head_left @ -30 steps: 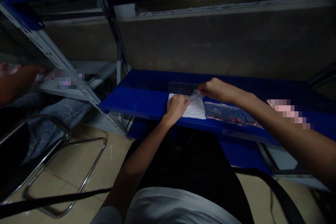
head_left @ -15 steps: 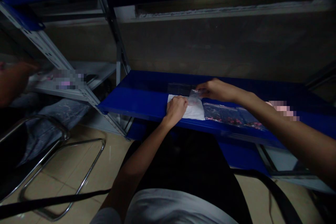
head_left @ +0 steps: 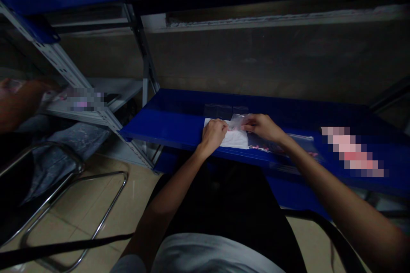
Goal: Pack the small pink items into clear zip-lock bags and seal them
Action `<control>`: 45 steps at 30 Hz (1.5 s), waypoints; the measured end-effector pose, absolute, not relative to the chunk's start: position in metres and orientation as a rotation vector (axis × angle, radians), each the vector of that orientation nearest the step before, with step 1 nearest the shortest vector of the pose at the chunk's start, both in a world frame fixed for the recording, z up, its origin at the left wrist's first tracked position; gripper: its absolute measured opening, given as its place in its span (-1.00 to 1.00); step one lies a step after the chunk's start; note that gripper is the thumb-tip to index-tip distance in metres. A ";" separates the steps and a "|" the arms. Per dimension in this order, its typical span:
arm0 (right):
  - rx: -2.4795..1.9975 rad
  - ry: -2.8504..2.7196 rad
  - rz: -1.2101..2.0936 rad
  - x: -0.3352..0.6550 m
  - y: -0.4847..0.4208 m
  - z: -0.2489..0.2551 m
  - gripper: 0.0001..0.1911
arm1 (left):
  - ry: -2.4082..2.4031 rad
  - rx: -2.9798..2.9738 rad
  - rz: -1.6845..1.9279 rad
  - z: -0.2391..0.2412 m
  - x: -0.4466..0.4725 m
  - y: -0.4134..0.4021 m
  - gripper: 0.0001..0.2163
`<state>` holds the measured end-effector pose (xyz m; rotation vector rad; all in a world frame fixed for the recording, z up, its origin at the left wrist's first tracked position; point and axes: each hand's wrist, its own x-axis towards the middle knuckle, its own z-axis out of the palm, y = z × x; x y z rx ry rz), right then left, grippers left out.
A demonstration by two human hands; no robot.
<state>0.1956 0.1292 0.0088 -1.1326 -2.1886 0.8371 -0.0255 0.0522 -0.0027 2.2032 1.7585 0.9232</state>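
A white cloth or paper (head_left: 236,140) lies near the front edge of the blue shelf (head_left: 173,121). My left hand (head_left: 214,132) rests on its left part, fingers curled and pinched together beside tiny pink pieces; what they grip is too small to make out. Between my two hands a small clear plastic bag (head_left: 238,119) stands slightly raised over the cloth. My right hand (head_left: 264,126) is closed on the bag's right side. Right of the cloth lie several clear bags with small pink-red pieces (head_left: 261,149), partly covered by my right forearm.
Flat clear bags (head_left: 218,110) lie behind the cloth. A blurred-out pink item (head_left: 352,149) is on the shelf's right. Metal uprights (head_left: 68,70) stand at the left. Beyond them, another person's hand (head_left: 22,100) is over a grey shelf (head_left: 128,85), near a chrome chair frame (head_left: 105,204).
My right hand has come down and slightly right with the bag, lower over the cloth. My right forearm has swung lower, uncovering more of the pink item. My left hand stays nearly in place.
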 end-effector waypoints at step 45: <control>-1.100 -1.404 1.254 0.132 0.123 0.040 -0.62 | 1.158 1.165 1.516 0.016 -0.060 0.085 -0.48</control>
